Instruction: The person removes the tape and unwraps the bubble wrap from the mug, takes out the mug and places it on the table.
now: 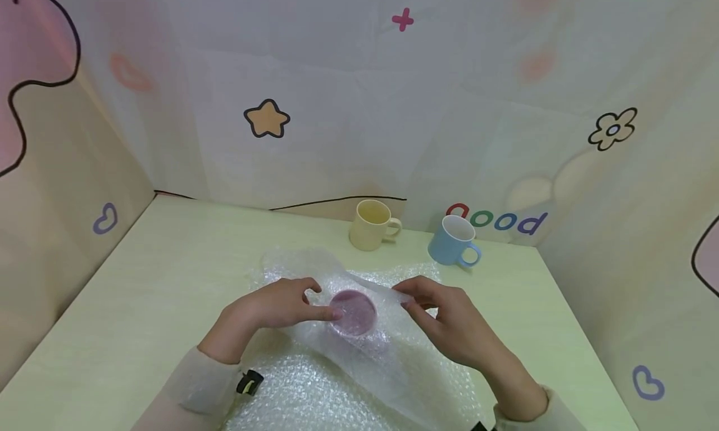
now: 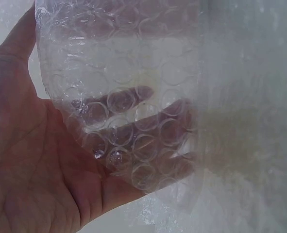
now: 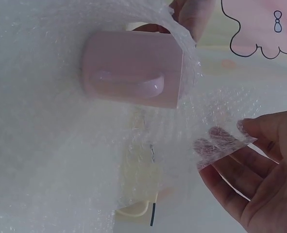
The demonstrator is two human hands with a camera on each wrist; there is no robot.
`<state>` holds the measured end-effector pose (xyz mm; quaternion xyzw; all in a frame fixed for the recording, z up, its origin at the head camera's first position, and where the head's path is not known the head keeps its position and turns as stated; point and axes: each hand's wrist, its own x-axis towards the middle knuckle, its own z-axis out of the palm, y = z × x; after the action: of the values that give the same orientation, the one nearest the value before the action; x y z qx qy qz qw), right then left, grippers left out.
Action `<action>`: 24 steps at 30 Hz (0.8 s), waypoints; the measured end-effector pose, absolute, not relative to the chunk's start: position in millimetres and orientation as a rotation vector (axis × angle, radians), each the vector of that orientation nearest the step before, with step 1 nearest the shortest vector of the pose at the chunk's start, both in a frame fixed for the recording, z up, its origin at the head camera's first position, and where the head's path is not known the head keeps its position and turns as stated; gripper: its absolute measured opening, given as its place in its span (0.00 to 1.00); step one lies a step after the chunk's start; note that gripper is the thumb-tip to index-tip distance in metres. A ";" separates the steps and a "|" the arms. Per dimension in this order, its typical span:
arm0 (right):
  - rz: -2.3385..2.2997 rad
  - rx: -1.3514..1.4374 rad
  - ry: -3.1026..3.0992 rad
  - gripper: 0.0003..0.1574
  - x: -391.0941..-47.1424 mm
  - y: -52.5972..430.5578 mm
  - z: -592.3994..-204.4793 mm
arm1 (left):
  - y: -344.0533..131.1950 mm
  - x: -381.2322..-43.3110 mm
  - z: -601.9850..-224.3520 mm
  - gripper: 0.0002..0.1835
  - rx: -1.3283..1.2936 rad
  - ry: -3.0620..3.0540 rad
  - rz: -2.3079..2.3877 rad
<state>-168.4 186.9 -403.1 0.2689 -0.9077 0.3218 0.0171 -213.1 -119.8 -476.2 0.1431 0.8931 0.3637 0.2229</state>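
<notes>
A pink mug [image 1: 355, 319] stands upright on a sheet of bubble wrap [image 1: 314, 387], its round mouth covered by a raised flap of the same wrap. My left hand [image 1: 275, 303] holds the flap at the mug's left side, with the thumb over the rim. In the left wrist view, the fingers of that hand show blurred through the clear bubbles. On the other side my right hand [image 1: 457, 322] pinches the flap's edge between thumb and fingers. The right wrist view shows the pink mug's handle and side wall uncovered, under a fold of wrap.
A yellow mug [image 1: 371, 226] stands behind the wrap near the back wall. To its right is a light blue mug [image 1: 449, 242] with its handle toward me. The pale table [image 1: 140, 294] meets printed cloth walls [image 1: 337, 106] at the back and both sides.
</notes>
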 end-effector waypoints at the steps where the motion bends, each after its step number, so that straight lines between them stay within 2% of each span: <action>1: 1.005 0.830 -2.822 0.15 -169.0 186.9 -402.7 | -119.9 -213.2 -475.9 0.46 0.394 2.465 1.004; 17: 1.001 0.581 -2.752 0.04 -178.9 185.0 -396.2 | -118.6 -215.2 -475.0 0.45 0.384 2.462 0.988; 24: 1.016 0.503 -2.751 0.03 -183.0 184.7 -393.8 | -119.6 -215.2 -475.1 0.45 0.379 2.460 0.986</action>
<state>-183.0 184.7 -393.8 0.1684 -0.9214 0.3404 0.0828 -215.2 -119.6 -475.1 0.1377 0.8942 0.3584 0.2304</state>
